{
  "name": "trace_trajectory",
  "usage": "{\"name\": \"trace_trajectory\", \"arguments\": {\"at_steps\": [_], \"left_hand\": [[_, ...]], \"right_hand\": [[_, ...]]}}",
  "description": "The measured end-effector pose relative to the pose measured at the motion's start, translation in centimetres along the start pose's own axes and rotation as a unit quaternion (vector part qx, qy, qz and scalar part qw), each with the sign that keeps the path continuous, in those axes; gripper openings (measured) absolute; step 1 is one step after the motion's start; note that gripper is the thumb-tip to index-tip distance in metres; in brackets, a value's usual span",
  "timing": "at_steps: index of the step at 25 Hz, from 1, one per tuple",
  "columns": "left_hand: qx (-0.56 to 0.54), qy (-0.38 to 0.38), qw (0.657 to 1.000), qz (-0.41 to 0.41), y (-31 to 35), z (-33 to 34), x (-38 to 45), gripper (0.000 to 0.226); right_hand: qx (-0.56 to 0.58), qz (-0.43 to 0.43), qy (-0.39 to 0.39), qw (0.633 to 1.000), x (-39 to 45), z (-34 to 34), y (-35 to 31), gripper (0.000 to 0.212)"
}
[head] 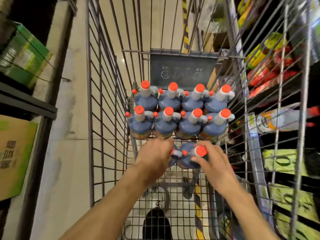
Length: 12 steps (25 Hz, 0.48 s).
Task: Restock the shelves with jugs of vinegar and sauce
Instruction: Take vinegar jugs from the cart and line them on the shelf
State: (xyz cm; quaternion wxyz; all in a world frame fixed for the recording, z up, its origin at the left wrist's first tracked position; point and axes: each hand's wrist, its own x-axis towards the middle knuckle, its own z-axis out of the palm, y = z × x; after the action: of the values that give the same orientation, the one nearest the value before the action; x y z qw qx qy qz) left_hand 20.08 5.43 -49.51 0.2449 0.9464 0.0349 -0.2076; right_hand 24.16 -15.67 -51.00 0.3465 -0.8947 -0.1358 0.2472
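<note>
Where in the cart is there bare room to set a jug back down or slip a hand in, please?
Free: the wire floor nearest you, below both hands, between the cart's side walls. Also a small gap at the left wall beside the near jugs. Crowded: two rows of four jugs fill the far end, touching. The left hand and right hand sit on two more jugs.

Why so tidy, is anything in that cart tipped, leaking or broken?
Nothing stands out. The eight jugs stand upright in two neat rows in the cart, red caps on, no spill visible. The hands, left hand and right hand, are on two nearer jugs.
</note>
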Motion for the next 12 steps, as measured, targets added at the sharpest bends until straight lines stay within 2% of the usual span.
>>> {"name": "trace_trajectory", "arguments": {"at_steps": [2,4,5,8,10,12], "left_hand": [[-0.061,0.031,0.997,0.021,0.4,1.5,0.4,0.024],[-0.165,0.063,0.984,0.007,0.0,2.8,0.8,0.035],[-0.237,0.077,0.968,-0.02,-0.3,3.4,0.8,0.046],[-0.438,0.1,0.887,-0.11,-1.2,5.6,0.4,0.08],[-0.491,0.082,0.857,-0.136,-1.8,7.7,0.5,0.085],[-0.52,0.066,0.839,-0.148,-2.4,9.1,0.8,0.088]], "right_hand": [[0.028,0.033,-0.002,0.999,-0.7,-1.1,1.2,0.036],[0.075,0.049,0.016,0.996,-0.9,-1.4,2.0,0.04],[0.103,0.052,0.032,0.993,-0.8,-1.3,2.4,0.041],[0.173,0.082,0.063,0.979,-0.5,-0.2,3.9,0.051],[0.244,0.12,0.055,0.961,-0.2,1.2,5.3,0.061],[0.317,0.149,0.046,0.936,0.0,2.8,6.6,0.059]]}}
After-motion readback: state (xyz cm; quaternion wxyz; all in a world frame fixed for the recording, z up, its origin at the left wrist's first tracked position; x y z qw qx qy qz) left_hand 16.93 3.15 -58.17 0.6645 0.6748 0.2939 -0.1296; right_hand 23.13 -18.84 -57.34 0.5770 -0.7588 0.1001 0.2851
